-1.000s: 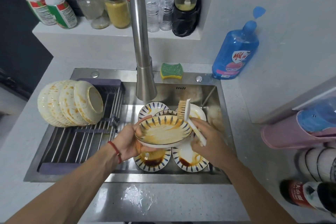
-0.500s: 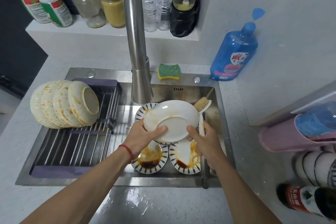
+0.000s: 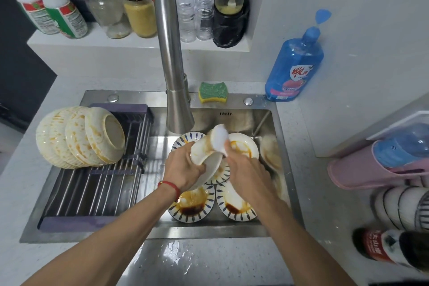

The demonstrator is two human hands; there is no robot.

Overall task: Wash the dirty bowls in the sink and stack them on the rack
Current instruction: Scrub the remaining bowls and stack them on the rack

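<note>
Both hands sit mid-sink: left hand gripping a stained white bowl, right hand with a blurred white brush head at its fingertips. Just beyond the fingertips hangs the brushed-steel faucet spout, blocking upward room. Below the knuckles, sauce-smeared blue-patterned bowls cover the steel sink floor. Left of the left fingers, bare bars of the dark roll-up drying rack lie open; its far end holds a leaning stack of cream ribbed bowls.
</note>
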